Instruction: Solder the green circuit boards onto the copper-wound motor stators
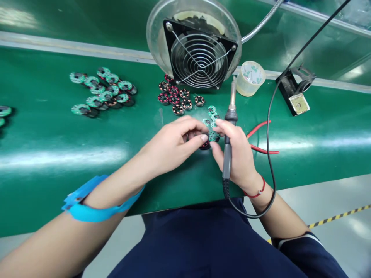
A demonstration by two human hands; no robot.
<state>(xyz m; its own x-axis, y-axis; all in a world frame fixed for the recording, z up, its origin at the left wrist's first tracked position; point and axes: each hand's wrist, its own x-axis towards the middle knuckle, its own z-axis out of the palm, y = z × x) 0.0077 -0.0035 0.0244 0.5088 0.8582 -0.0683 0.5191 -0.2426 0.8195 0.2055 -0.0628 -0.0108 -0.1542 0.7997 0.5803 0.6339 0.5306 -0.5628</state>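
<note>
Close to the near edge of a green tabletop (174,195), a worker's left hand (178,144) curls its fingers over a dark wound coil (204,145), thumb tip at the coil's upper rim; whether they grip it cannot be told. The right hand (237,152) holds a soldering iron (227,162), tip toward the far edge, its thumb and forefinger parted beside green circuit boards (213,110) just beyond the coil. Red-handled pliers (259,148) lie to the right; farther off, more coils (174,92) sit before a fan (201,61) near the far edge.
</note>
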